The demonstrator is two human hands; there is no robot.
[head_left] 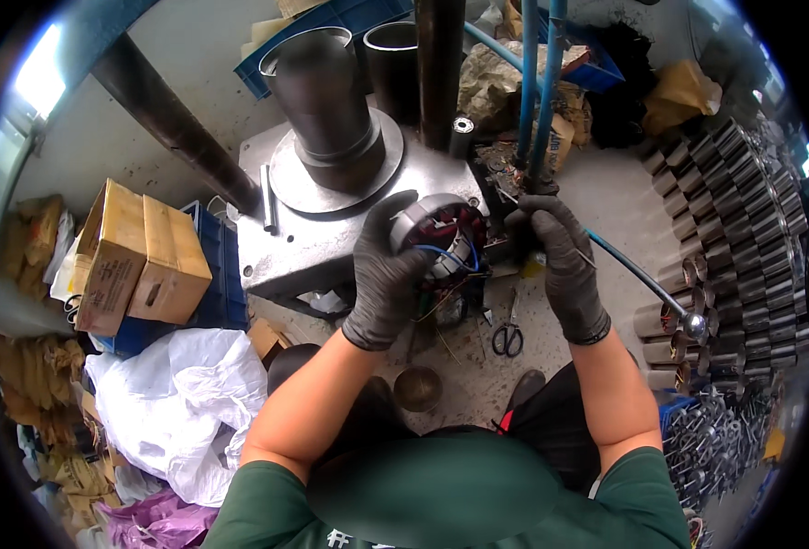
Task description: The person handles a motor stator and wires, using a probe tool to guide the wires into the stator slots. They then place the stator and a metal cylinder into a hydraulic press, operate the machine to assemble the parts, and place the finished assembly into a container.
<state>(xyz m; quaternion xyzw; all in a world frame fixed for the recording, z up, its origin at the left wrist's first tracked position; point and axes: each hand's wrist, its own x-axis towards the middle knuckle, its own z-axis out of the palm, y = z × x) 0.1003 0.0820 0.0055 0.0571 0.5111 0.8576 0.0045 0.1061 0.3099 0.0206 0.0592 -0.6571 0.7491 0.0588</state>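
Observation:
My left hand (379, 284), in a dark grey glove, grips a motor stator (415, 220) by its metal ring, above the front right of the press table. Dark red windings show inside the ring, and a blue wire (450, 252) loops across its face. Thin coloured leads hang below it. To the right of the stator, my gloved right hand (564, 270) is closed on a thin rod-like tool (507, 194). One end of the tool sticks out toward the stator; most of it is hidden by the fingers. The tool's tip is apart from the ring.
Ahead stands a metal press table (317, 240) with a dark cylinder (326, 110). A blue lever with a ball end (694, 326) reaches out at the right, near stacked metal cylinders (743, 247). Black scissors (508, 339) lie below my hands. Cardboard boxes (171, 261) stand left.

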